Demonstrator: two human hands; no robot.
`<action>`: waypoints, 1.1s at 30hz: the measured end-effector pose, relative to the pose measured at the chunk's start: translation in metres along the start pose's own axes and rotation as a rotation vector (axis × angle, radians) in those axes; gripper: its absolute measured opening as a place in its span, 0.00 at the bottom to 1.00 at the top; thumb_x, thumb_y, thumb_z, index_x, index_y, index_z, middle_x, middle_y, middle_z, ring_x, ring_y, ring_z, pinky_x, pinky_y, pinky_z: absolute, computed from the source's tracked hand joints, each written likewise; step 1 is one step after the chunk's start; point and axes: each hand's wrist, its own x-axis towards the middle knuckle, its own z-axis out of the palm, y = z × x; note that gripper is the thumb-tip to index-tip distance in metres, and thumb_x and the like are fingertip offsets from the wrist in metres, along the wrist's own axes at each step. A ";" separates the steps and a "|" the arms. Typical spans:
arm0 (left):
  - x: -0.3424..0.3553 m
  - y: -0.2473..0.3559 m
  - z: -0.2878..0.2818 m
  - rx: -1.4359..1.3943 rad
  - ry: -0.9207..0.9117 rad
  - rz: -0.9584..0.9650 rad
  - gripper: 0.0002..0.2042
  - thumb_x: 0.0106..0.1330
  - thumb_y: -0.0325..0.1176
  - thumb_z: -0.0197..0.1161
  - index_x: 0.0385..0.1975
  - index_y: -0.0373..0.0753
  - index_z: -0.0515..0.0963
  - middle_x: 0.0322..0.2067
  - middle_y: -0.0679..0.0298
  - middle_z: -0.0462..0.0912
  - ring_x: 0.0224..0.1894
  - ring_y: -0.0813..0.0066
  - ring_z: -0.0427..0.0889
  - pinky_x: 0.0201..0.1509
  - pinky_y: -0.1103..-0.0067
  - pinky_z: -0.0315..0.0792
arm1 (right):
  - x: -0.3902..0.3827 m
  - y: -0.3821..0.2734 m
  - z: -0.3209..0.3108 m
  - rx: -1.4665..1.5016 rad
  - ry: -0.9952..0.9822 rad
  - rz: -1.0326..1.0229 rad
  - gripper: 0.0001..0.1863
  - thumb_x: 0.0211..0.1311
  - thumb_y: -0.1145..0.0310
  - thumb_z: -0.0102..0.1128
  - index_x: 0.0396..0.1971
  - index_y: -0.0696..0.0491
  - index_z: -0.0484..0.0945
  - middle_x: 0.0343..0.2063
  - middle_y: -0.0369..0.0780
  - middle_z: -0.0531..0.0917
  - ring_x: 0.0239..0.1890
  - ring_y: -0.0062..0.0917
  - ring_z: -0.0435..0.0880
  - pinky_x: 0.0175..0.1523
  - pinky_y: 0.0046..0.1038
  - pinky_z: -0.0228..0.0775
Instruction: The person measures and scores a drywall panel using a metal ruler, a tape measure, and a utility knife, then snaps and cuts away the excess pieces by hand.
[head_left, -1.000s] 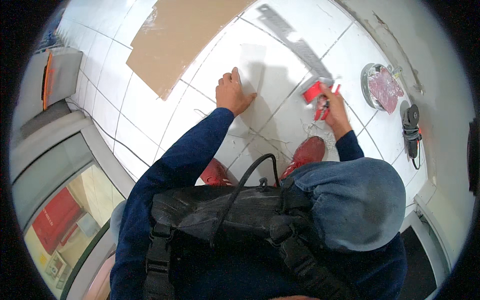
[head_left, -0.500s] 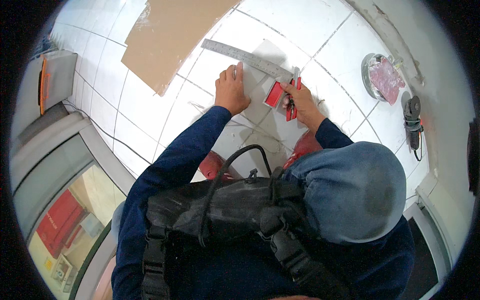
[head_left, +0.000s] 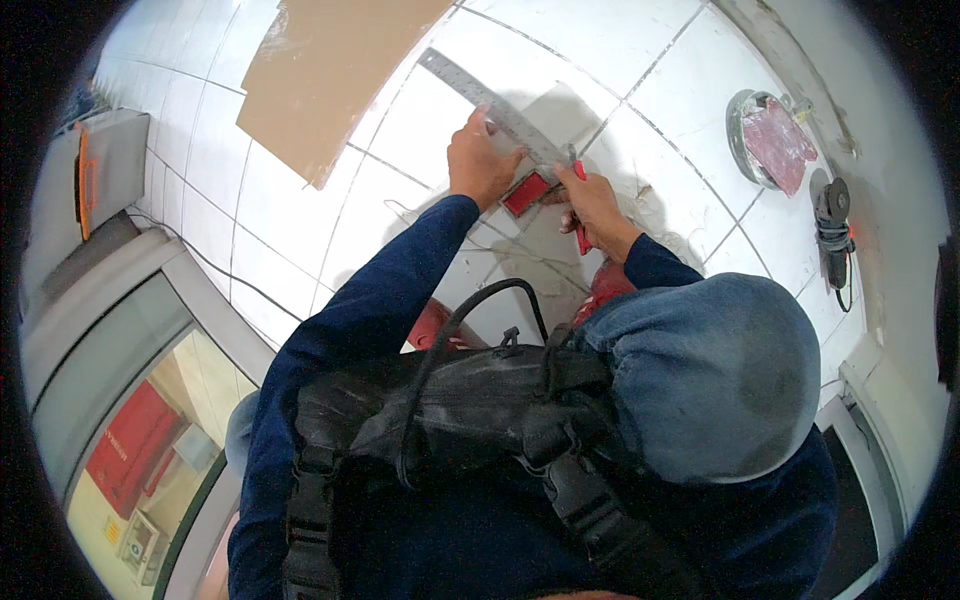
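Pressing a metal square (head_left: 500,105) flat on a grey tile piece (head_left: 560,115) on the white floor (head_left: 640,60).
Your left hand (head_left: 480,160) is lying spread on the blade, fingers open; your right hand (head_left: 595,205) is gripping a red tool (head_left: 581,225) beside the square's red stock (head_left: 528,192).

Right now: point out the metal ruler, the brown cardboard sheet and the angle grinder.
metal ruler (head_left: 478,92), head view, upper bare stretch of the blade
cardboard sheet (head_left: 330,70), head view, middle of its face
angle grinder (head_left: 832,212), head view, its dark body
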 end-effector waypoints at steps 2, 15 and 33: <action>-0.010 0.004 0.011 0.084 0.057 0.091 0.36 0.50 0.39 0.75 0.58 0.32 0.67 0.46 0.51 0.80 0.52 0.51 0.75 0.57 0.63 0.69 | -0.018 0.005 -0.001 0.134 0.002 0.003 0.21 0.67 0.53 0.57 0.40 0.60 0.76 0.31 0.46 0.83 0.13 0.22 0.70 0.19 0.29 0.71; -0.021 0.004 0.040 0.272 0.067 0.393 0.31 0.54 0.36 0.71 0.60 0.45 0.70 0.55 0.55 0.72 0.59 0.53 0.67 0.64 0.62 0.60 | -0.029 0.015 -0.031 0.050 0.094 -0.095 0.16 0.68 0.61 0.56 0.42 0.61 0.73 0.30 0.47 0.84 0.13 0.23 0.74 0.18 0.28 0.70; 0.003 -0.011 0.050 0.122 0.157 0.455 0.19 0.58 0.35 0.68 0.52 0.50 0.78 0.44 0.59 0.76 0.50 0.57 0.72 0.58 0.64 0.63 | -0.018 0.022 -0.024 0.213 0.170 -0.144 0.16 0.69 0.60 0.55 0.40 0.59 0.75 0.29 0.47 0.84 0.14 0.22 0.75 0.21 0.29 0.74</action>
